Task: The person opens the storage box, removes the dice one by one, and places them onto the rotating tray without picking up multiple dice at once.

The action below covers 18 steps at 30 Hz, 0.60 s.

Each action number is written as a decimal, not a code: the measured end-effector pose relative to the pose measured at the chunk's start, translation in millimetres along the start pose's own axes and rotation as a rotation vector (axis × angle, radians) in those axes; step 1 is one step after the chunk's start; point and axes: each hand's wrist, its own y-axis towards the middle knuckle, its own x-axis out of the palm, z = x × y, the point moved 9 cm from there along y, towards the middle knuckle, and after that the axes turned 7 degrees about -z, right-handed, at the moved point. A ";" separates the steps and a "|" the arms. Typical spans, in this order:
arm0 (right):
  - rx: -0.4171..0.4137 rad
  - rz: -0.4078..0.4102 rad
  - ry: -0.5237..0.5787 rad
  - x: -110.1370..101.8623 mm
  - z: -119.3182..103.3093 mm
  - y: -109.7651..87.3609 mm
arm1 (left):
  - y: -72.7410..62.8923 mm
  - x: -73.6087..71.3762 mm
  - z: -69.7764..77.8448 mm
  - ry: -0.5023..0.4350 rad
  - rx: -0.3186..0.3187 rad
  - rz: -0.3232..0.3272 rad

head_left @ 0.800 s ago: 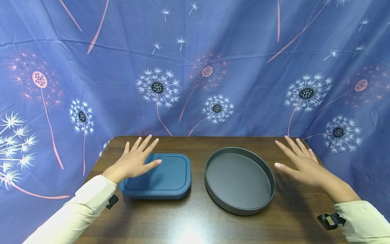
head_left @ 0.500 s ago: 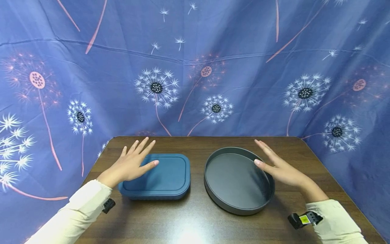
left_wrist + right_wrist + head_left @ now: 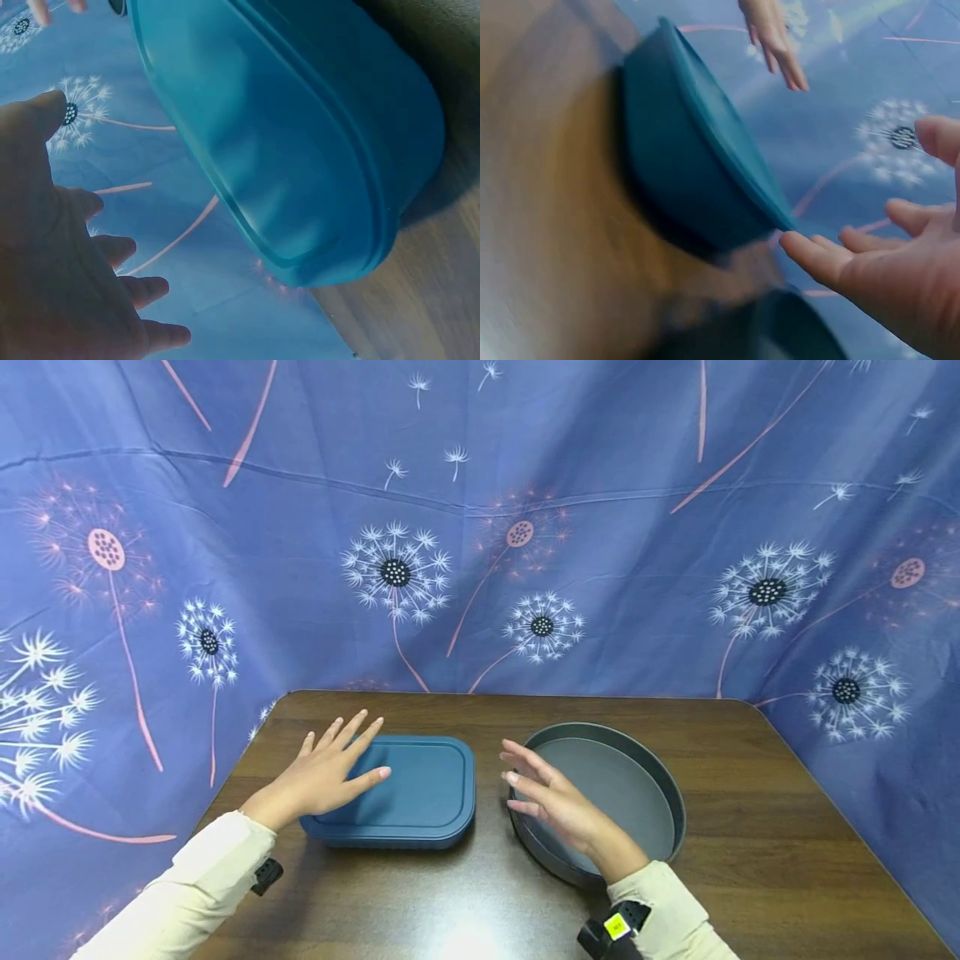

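Note:
A blue rectangular box with a lid (image 3: pixel 423 785) lies on the table left of centre. Over its left side hovers my left hand (image 3: pixel 322 777), fingers spread and thumb pointing right; in the left wrist view the box's lid (image 3: pixel 247 135) shows apart from the fingers. To the right of the box stands a round dark grey pan (image 3: pixel 622 785) with a low wall. Across the pan's left part, above it, is my right hand (image 3: pixel 558 806), its fingers loosely bent toward the box and holding nothing. The right wrist view shows the box's side (image 3: pixel 682 150) beyond that hand.
The brown wooden table (image 3: pixel 787 835) extends to the right of the pan. A blue curtain (image 3: pixel 630 568) printed with dandelions hangs behind the table and along its sides. Black cameras are strapped to both wrists, such as the right wrist camera (image 3: pixel 611 931).
My right hand has swept left, from right of the pan to over its left rim, its fingers now more bent. The left hand stays spread over the box, slightly lower.

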 end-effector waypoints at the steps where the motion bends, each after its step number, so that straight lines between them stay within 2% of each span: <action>1: 0.013 0.010 0.029 4.9 5.8 3.7 | 0.0 0.9 0.2 0.000 0.000 -0.004; 8: 0.097 0.069 0.208 28.6 39.6 17.7 | -0.4 6.3 -2.3 0.002 0.006 -0.007; 18: 0.149 0.130 0.401 42.2 56.2 16.9 | -1.2 18.0 -5.7 -0.022 0.005 -0.034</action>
